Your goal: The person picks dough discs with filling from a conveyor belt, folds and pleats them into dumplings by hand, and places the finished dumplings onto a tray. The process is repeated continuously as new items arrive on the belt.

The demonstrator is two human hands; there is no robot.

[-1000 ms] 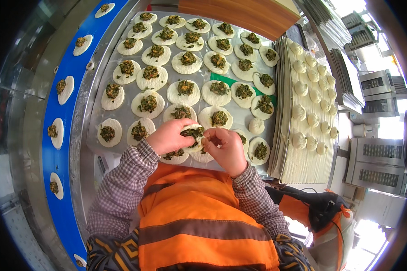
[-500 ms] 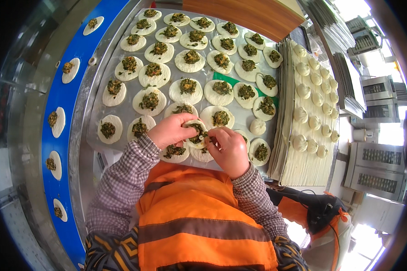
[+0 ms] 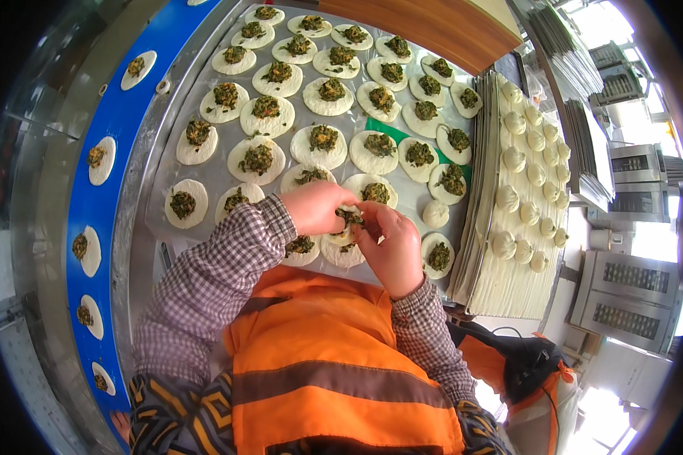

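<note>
Matt soft dough rounds (image 3: pixel 324 142) on dull smooth metal table (image 3: pixel 152 178)

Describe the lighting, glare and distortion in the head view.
Head view: strong fisheye, with the blue belt and stacked trays bowing toward a black rim; bright even light on the metal table; blown-out glare at the right edge; both hands and the dough wrapper they pinch are sharp.
</note>
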